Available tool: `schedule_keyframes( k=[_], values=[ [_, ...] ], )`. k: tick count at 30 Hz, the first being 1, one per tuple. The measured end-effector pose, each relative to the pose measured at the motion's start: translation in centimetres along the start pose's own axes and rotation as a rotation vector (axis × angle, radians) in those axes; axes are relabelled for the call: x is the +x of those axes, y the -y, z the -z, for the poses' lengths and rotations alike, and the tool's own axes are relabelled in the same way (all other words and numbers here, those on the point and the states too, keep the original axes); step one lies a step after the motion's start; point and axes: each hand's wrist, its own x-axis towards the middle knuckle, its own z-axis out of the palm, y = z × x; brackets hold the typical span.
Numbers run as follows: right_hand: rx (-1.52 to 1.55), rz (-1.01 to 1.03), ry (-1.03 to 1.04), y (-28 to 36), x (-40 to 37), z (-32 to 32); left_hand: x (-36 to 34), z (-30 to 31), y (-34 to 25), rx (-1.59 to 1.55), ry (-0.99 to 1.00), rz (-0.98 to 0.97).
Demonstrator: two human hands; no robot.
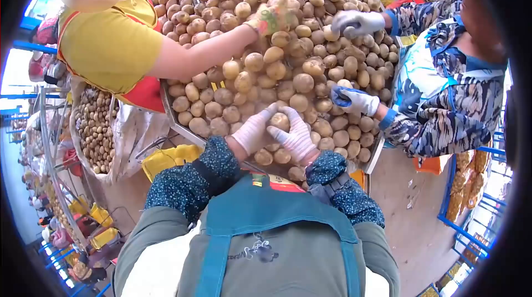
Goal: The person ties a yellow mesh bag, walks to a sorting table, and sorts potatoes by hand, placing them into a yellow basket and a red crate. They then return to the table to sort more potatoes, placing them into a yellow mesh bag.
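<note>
A broad heap of round, tan-brown potatoes fills the tray-like table before me. Both my hands wear whitish striped gloves and are at the near side of the heap. My left hand has its fingers stretched forward over the potatoes, its palm side hidden. Beside it, my right hand curls thumb and fingers around one potato. The fingertips of both hands nearly meet above that potato.
At left, a person in a yellow shirt reaches gloved hands into the heap. Opposite, a person in camouflage sleeves has gloved hands over it. A metal edge borders the table. Yellow baskets and a potato sack stand left.
</note>
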Motion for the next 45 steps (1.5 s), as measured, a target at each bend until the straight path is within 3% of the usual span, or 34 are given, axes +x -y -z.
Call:
schedule_keyframes(
  k=[1,3,4,5,7,9,10,12,13,15,16,17,19,23,24,25,27,29,31,33,34,35,38,39,41,42,45],
  values=[
    [-0.092,-0.023,0.001,0.0,0.0,0.3,0.0,0.3,0.0,-0.007,-0.005,-0.002],
    [-0.009,-0.056,0.018,-2.6,0.3,0.7,0.4,1.2,-0.4,0.309,-0.019,-0.019],
    [-0.134,0.026,0.025,-3.3,0.4,0.9,0.9,1.9,-0.8,0.423,-0.096,-0.03],
    [-0.257,0.106,0.032,-4.1,0.5,1.0,1.3,2.6,-1.3,0.419,-0.099,-0.028],
    [-0.164,0.07,0.065,-2.7,1.3,0.9,1.1,2.2,-3.2,0.118,0.042,0.101],
    [-0.286,0.204,0.098,-1.2,2.8,1.1,0.6,2.4,-4.8,0.051,0.121,0.135],
    [-0.192,0.105,0.022,-2.5,3.9,0.6,1.0,3.0,-5.4,0.091,-0.001,0.054],
    [-0.269,0.21,-0.105,-1.9,6.7,0.5,1.2,3.6,-6.6,0.207,-0.222,-0.101],
    [-0.279,0.234,-0.162,-0.9,8.2,0.4,1.7,4.1,-7.1,0.208,-0.219,-0.104],
    [-0.484,0.297,-0.274,-2.1,12.3,0.5,2.8,5.8,-8.2,0.92,-0.306,-0.567],
    [-0.523,0.215,-0.297,-1.8,14.1,0.1,2.3,4.4,-8.4,1.042,-0.337,-0.658],
    [-0.562,0.129,-0.317,-1.7,15.5,-0.3,2.7,4.4,-8.2,1.034,-0.344,-0.654],
    [-0.654,0.163,-0.302,-2.9,17.7,-0.9,3.8,4.5,-7.8,1.482,-0.303,-1.004],
    [-0.804,0.18,-0.166,-2.3,18.5,-0.8,4.6,5.0,-7.8,1.922,-0.154,-1.303],
    [-0.817,0.327,-0.184,-4.3,18.7,-0.1,3.8,4.6,-8.8,1.906,-0.152,-1.228],
    [-0.823,0.316,-0.176,-3.5,18.2,-0.4,3.4,4.4,-10.2,1.896,-0.152,-1.219],
    [0.325,0.0,-0.186,-2.2,15.7,-0.5,3.7,4.2,-12.6,1.868,-0.43,-1.416],
    [0.756,-0.034,-0.069,-2.4,13.6,0.5,5.0,4.1,-15.4,1.967,-0.487,-1.337],
    [1.063,-0.26,-0.172,-0.9,11.6,0.1,6.7,4.1,-17.1,2.076,-0.537,-1.255],
    [1.013,-0.313,-0.253,-3.0,10.7,0.4,8.7,3.9,-17.8,2.533,-0.399,-0.914],
    [0.965,-0.371,-0.331,-4.0,10.1,0.6,9.5,4.0,-18.0,2.573,-0.34,-0.848],
    [0.966,-0.374,-0.334,-4.1,9.4,0.5,9.1,4.1,-18.1,2.574,-0.336,-0.843],
    [0.657,-0.23,-0.298,-4.7,8.5,0.6,7.2,4.7,-18.4,1.736,-0.186,-1.167],
    [0.681,-0.236,-0.291,-5.0,8.0,0.5,5.9,6.0,-18.1,1.745,-0.189,-1.159],
    [0.638,-0.255,-0.294,-5.5,6.7,0.8,3.3,8.8,-18.0,0.546,0.164,-0.679],
    [0.641,-0.254,-0.286,-6.2,6.1,0.8,2.6,9.3,-18.4,0.549,0.16,-0.686],
    [0.514,-0.297,-0.259,-8.2,4.8,-0.1,1.0,10.9,-19.1,0.991,-0.122,-0.718]
  ],
)
